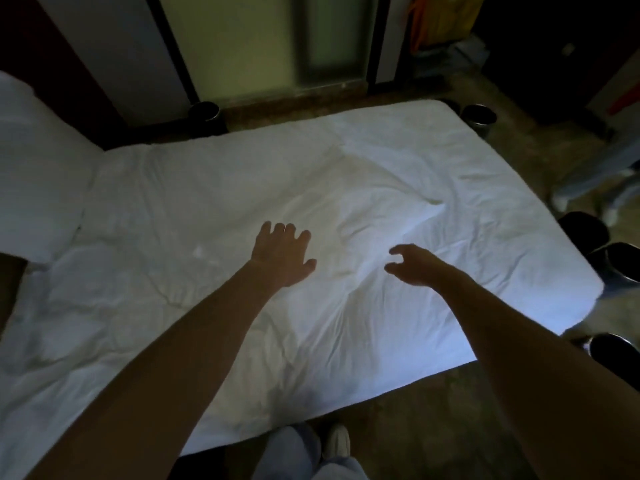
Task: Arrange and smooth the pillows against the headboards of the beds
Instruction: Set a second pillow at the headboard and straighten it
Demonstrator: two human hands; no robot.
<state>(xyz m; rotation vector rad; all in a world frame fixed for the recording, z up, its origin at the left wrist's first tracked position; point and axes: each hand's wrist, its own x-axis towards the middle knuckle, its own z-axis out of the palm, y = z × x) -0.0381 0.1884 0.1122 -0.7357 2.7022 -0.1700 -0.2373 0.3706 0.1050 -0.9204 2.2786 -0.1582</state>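
Pillow (pixel 34 168): one white one, at the far left end of the bed (pixel 502 334). What it leans on is too dark to tell. Your hands are mid-bed, well apart from it.

Left hand (pixel 282 256): flat, fingers spread, on or just over the duvet (pixel 173 202), holding nothing. Right hand (pixel 415 265): loosely curled above the cloth, empty.

Judgement: pillow arranging and smoothing not yet done.

Duvet creased, with a raised fold near your right hand. Room dim. Dark bins (pixel 479 117) stand on the floor beside the bed, with a frosted door (pixel 263 46) beyond.
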